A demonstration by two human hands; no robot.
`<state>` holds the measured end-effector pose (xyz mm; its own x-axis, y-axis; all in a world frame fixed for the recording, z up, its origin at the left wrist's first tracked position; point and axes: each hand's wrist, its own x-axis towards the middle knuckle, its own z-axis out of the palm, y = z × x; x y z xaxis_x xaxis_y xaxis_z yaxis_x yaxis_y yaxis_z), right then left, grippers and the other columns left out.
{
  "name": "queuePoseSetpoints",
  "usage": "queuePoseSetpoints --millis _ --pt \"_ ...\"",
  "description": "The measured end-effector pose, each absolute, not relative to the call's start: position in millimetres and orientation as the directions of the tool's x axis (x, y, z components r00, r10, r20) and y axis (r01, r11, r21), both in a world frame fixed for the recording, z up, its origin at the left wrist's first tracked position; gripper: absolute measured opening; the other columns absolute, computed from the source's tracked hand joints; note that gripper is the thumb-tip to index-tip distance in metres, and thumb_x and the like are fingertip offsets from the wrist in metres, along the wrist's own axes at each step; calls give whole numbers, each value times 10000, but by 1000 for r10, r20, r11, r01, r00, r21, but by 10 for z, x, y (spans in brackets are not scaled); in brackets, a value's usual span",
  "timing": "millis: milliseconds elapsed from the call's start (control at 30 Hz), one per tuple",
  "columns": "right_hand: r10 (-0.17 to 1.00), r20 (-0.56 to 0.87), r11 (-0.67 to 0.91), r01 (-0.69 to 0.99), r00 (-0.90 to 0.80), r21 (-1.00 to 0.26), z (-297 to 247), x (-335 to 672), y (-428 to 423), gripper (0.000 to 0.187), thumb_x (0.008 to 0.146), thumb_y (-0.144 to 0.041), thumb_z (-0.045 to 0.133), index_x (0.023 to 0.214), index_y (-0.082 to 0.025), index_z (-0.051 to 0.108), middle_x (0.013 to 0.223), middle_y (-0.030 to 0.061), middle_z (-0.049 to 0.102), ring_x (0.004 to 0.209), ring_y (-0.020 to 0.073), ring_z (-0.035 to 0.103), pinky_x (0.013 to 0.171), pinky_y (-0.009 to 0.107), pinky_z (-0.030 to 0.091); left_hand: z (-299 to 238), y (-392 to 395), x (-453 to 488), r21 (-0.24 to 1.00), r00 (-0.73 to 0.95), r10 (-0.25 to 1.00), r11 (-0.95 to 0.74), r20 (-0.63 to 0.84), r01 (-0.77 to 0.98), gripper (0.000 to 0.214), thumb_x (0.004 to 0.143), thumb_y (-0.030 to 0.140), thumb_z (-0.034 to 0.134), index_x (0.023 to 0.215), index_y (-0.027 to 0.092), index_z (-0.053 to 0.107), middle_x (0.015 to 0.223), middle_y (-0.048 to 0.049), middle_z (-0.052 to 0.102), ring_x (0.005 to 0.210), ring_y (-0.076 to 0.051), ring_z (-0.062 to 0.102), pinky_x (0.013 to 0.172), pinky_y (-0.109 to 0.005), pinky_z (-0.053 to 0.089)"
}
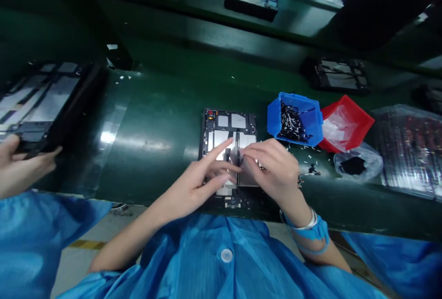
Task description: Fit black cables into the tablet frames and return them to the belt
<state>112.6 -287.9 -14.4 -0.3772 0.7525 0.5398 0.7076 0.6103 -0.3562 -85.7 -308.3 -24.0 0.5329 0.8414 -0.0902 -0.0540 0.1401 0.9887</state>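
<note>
In front of me on the green bench lies an opened tablet-like electronic device (223, 121), with silver battery-like panels and black strips in a dark frame. My left hand (200, 177) is over its left half, fingers stretched out and apart, with nothing seen in them. My right hand (272, 165) is over its right half, thumb and fingertips pinched together near the black centre strip. Whatever the pinch holds is too small and blurred to make out. The hands cover the middle and lower right of the device.
A blue bin (312, 137) of small black parts stands right of the device, beside a red bin (361, 126) and a clear bag (375, 165). Clear trays (410, 151) are farther right. At left, a co-worker's hand (24, 170) touches stacked devices (51, 98).
</note>
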Motion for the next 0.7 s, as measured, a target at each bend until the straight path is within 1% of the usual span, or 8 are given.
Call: queuePoseSetpoints --millis 67,100,133,200,267,367,567,700 --pt "886 442 415 661 -139 -625 -174 1054 -2801 134 838 -146 605 811 -231 705 761 12 722 676 146 626 601 303 518 -315 -3092 -1015 979 285 957 -112 59 171 507 958 223 483 1451 278 380 1211 -95 651 1041 -208 651 877 -348 532" --pt "938 344 303 590 -47 -748 -195 1007 -2761 92 811 -166 638 796 -227 706 756 8 723 664 142 632 586 296 520 -375 -3093 -1082 928 175 973 -199 150 314 469 954 203 477 1417 260 430 1222 -93 647 1061 -213 641 903 -363 521" --pt "972 234 198 496 10 -846 -221 955 -2722 48 777 -187 670 782 -220 705 761 9 725 655 138 636 571 288 522 -444 -3096 -1138 858 113 967 -256 230 444 436 947 180 473 1380 234 472 1226 -96 644 1083 -219 630 923 -377 512" --pt "999 30 24 308 16 -951 -285 845 -2657 62 709 -216 717 767 -202 702 768 15 725 645 133 638 559 276 525 -581 -3116 -1221 723 128 939 -329 320 608 381 930 144 474 1306 179 529 1222 -113 643 1119 -232 611 946 -399 502" --pt "994 -101 -92 202 -35 -975 -355 749 -2612 100 674 -222 731 761 -188 697 744 14 714 627 121 626 561 269 524 -685 -3155 -1269 642 219 918 -389 332 661 338 918 127 480 1247 143 555 1221 -131 640 1131 -243 603 945 -413 501" --pt "977 -191 -171 186 -92 -968 -442 665 -2578 107 664 -214 727 759 -177 695 731 14 705 622 107 612 583 266 520 -756 -3211 -1302 578 317 886 -461 338 673 330 906 116 484 1230 117 549 1249 -157 620 1115 -258 605 906 -420 510" --pt "984 -154 -117 317 -94 -941 -506 649 -2529 107 687 -196 702 790 -168 711 715 15 697 628 106 601 573 253 489 -795 -3206 -1311 489 457 822 -570 341 660 424 881 70 429 1293 119 517 1307 -196 569 1190 -292 554 877 -437 496" --pt "979 -145 -72 422 -143 -904 -489 646 -2510 111 717 -192 681 814 -170 729 704 15 700 603 99 587 535 238 466 -821 -3194 -1301 452 474 820 -572 320 684 434 878 58 412 1293 132 518 1316 -194 562 1194 -293 549 864 -432 491"
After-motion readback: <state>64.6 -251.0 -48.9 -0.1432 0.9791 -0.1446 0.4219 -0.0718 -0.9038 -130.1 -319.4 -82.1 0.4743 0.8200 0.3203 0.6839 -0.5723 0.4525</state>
